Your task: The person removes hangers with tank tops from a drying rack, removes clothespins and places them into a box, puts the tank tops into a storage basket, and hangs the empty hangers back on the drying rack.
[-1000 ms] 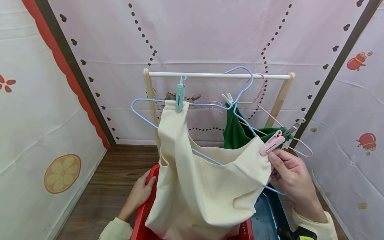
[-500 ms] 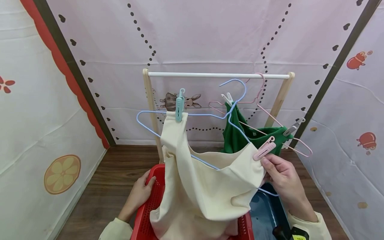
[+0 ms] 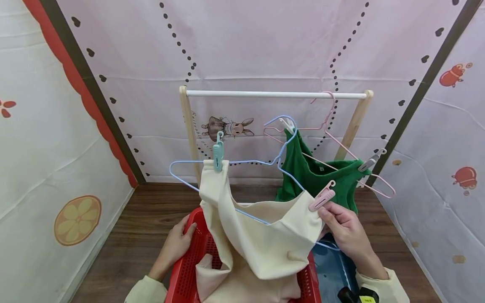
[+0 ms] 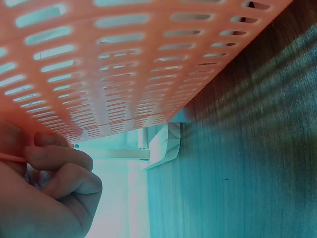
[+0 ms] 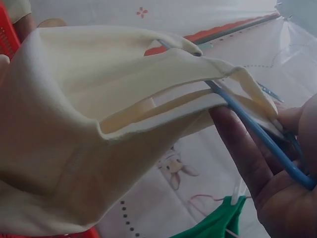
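Observation:
A cream sleeveless garment (image 3: 261, 235) hangs on a blue hanger (image 3: 250, 161), its lower part sagging into the red basket (image 3: 187, 269). A teal clothespin (image 3: 218, 153) clips its left strap to the hanger; a pink clothespin (image 3: 323, 198) sits on the right strap. My right hand (image 3: 346, 231) pinches that right strap and hanger end just below the pink pin. In the right wrist view the blue hanger bar runs across the palm. My left hand (image 3: 176, 244) grips the basket's left rim, fingers curled over it in the left wrist view.
Behind stands a wooden rack with a white bar (image 3: 250, 94). A pink hanger (image 3: 329, 122) on it carries a green garment (image 3: 314, 176) clipped with a white and a grey clothespin (image 3: 373, 160). A dark blue bin (image 3: 333, 269) stands right of the basket.
My right hand has lowered the blue hanger and cream garment, moving slightly left. The hanger's hook drops from bar height to well below it. The left hand stays on the basket.

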`<state>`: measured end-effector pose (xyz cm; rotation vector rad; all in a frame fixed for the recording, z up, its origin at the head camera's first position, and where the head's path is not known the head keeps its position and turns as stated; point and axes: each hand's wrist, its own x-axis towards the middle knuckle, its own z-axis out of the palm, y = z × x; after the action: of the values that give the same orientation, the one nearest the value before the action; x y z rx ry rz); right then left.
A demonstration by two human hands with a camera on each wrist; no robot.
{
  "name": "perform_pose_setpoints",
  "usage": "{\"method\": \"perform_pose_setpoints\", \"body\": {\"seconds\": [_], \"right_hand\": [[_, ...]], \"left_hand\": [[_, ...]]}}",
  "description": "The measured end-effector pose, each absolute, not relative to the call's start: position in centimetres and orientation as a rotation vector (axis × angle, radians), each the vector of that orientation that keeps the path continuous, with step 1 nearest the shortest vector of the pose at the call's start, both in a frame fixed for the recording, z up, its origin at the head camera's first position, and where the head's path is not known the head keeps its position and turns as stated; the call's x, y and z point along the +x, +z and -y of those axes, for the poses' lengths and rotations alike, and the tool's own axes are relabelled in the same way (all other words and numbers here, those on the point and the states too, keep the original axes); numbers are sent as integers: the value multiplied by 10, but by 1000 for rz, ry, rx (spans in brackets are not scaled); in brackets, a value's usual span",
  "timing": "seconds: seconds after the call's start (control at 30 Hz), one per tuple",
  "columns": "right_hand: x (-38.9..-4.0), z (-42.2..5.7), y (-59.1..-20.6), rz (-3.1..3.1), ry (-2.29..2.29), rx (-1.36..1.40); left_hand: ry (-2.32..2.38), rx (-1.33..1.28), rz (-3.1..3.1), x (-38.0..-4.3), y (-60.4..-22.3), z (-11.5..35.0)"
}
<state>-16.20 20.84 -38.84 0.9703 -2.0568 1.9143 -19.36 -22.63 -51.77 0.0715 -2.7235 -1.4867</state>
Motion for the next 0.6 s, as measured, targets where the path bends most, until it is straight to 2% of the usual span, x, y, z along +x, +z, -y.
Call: {"method": "perform_pose_setpoints", "body": {"seconds": [0.6], "right_hand": [[-174, -209, -413, 2149, 1919, 963]], "left_hand": [[-1605, 123, 2719, -192, -516, 225]]}}
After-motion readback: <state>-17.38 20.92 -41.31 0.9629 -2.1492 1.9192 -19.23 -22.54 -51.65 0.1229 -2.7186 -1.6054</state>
